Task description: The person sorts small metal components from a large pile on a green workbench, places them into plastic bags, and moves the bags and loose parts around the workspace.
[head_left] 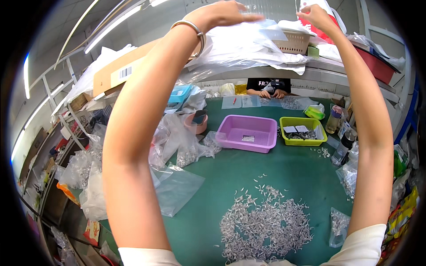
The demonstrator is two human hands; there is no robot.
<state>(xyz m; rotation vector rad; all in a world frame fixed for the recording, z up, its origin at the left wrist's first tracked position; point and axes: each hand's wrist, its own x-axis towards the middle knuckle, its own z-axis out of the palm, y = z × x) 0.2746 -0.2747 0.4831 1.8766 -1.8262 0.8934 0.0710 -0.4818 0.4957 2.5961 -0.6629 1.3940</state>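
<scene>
Both my arms reach up and forward over the green table. My left hand [224,14], with a bracelet at the wrist, is raised near the top edge, its fingers stretched out in front of clear plastic sheeting [235,44]. My right hand [320,18] is up beside a red and white bag [327,33]. Its fingers are bent together by a thin line, and what they hold, if anything, I cannot make out. Below, a loose pile of small curved silvery pieces [270,221] lies on the green table [199,235].
A purple tray [248,144] and a yellow-green basket [303,141] with dark pieces stand mid-table. Clear bags [177,188] crowd the left. Bottles [341,150] and a small bag of pieces [338,228] are right. Across the table are another person's hands [271,94], below the loaded shelf.
</scene>
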